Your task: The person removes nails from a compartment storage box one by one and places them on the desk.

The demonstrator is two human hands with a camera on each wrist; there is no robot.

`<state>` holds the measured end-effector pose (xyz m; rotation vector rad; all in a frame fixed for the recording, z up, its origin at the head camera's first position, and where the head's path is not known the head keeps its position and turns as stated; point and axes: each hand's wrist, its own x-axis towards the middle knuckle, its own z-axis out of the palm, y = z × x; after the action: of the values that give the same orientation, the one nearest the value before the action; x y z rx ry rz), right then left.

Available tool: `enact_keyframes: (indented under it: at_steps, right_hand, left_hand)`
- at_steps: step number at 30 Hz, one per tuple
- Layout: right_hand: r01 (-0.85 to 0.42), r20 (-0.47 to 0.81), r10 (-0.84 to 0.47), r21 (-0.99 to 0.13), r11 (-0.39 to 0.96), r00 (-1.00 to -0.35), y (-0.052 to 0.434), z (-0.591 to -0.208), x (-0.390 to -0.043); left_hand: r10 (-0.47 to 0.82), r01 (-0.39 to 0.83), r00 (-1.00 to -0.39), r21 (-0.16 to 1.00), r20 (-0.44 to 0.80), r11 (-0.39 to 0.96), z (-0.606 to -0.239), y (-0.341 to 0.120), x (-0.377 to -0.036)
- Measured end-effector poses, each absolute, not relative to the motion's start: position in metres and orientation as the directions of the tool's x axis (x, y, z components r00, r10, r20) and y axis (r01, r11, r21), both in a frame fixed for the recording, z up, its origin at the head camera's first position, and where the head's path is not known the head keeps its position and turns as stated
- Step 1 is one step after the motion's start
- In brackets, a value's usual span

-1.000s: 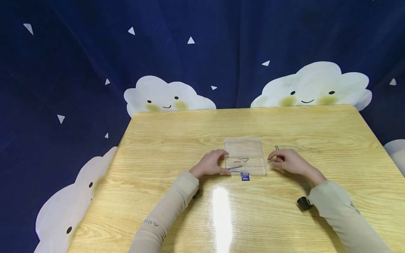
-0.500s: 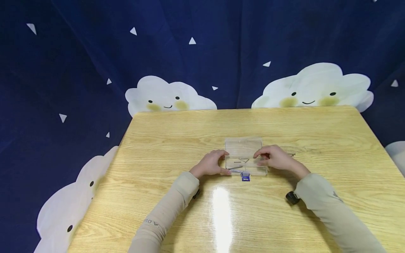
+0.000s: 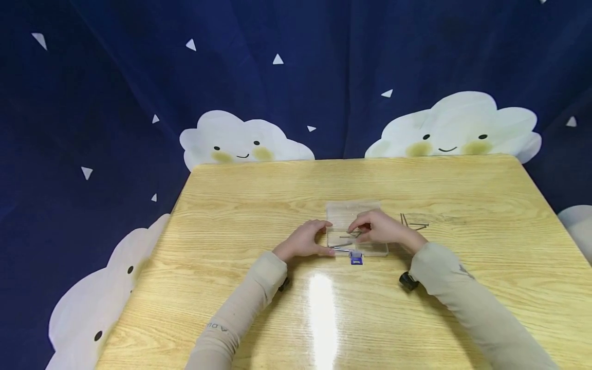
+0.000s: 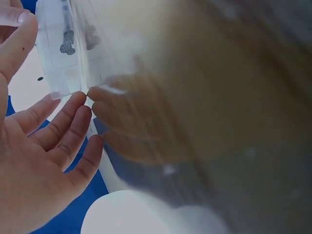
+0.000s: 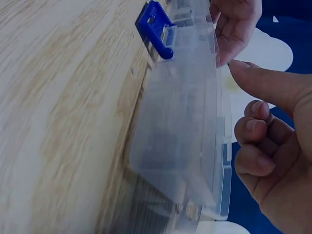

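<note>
My left grip (image 3: pixel 302 240) is wide, its fingers loosely bent against the left end of the clear box (image 3: pixel 356 228), thumb at the near corner. My right grip (image 3: pixel 378 229) hovers over the right half of the box, narrow, forefinger out and the other fingers curled; whether it pinches anything I cannot tell, since the hand covers its own fingertips from the head camera and the wrist view shows nothing between them.

The box sits on the worktop (image 3: pixel 259 205), its blue latch (image 3: pixel 355 258) at the near edge. Only the head view shows the thin metal pins (image 3: pixel 413 223) lying on the worktop just right of the box. Only the left wrist view shows small metal pieces (image 4: pixel 67 45) inside the box at its left end, seen through the wall, my straight fingers (image 4: pixel 58 130) touching the corner. The right wrist view gives the latch (image 5: pixel 156 28) close and the box's stepped rim; its contents there are a blur.
</note>
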<state>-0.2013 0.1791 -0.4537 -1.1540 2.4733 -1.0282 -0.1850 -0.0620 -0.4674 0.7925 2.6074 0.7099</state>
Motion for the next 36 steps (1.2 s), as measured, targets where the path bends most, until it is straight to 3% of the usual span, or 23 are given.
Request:
enact_keyframes:
  at_steps: [18, 23, 29, 36]
  right_hand:
    - [-0.647, -0.016, -0.852, -0.643, 0.409, -0.523, 0.155, -0.454, -0.211]
    - [-0.665, -0.029, -0.860, -0.620, 0.416, -0.510, 0.149, -0.456, -0.213]
    - [-0.732, -0.074, -0.868, -0.505, 0.457, -0.491, 0.144, -0.456, -0.209]
    - [-0.752, -0.103, -0.853, -0.427, 0.503, -0.512, 0.140, -0.455, -0.204]
  left_hand:
    - [0.614, 0.417, -0.771, 0.598, -0.166, 0.685, -0.467, -0.065, -0.191]
    - [0.614, 0.413, -0.772, 0.604, -0.163, 0.681, -0.468, -0.064, -0.191]
    - [0.612, 0.419, -0.778, 0.608, -0.144, 0.675, -0.468, -0.062, -0.192]
    - [0.611, 0.406, -0.778, 0.625, -0.146, 0.667, -0.468, -0.063, -0.192]
